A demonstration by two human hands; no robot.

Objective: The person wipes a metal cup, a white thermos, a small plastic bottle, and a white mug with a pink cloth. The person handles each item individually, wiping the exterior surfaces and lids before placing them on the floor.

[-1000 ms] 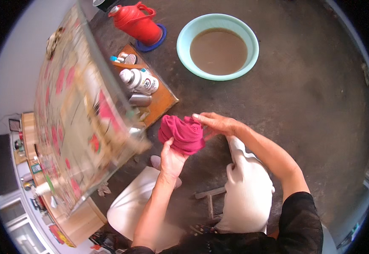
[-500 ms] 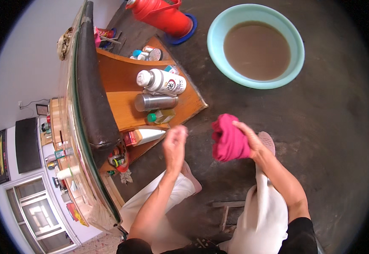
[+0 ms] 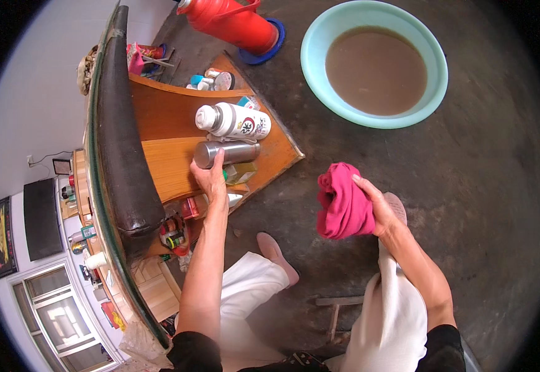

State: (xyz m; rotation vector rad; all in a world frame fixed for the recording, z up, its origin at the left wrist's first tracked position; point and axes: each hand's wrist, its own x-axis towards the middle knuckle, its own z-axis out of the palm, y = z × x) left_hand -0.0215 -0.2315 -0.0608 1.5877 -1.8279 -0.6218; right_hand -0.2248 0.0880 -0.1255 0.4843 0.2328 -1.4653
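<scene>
My left hand (image 3: pixel 210 178) reaches into the shelf of a wooden cabinet. Its thumb and fingers close round the lid end of a silver vacuum flask (image 3: pixel 240 152), which stands on the shelf. Right beside that hand is a small bottle (image 3: pixel 242 173) of yellowish liquid with a green cap, partly covered by my hand. A white vacuum flask (image 3: pixel 235 121) stands on the other side of the silver one. My right hand (image 3: pixel 374 206) grips a bunched, folded magenta cloth (image 3: pixel 345 204) above the floor, its thumb on top and the other fingers hidden under the fabric.
A pale green basin (image 3: pixel 313 69) of murky brown water sits on the dark floor at the far right. A red thermos jug (image 3: pixel 232 26) with a blue base stands left of it. The cabinet's padded dark edge (image 3: pixel 130 136) runs along the left. A small stool (image 3: pixel 339 302) shows between my legs.
My left hand has moved forward and left from above the floor to the silver vacuum flask and closed on it. The magenta cloth, still in my right hand, has shifted slightly right.
</scene>
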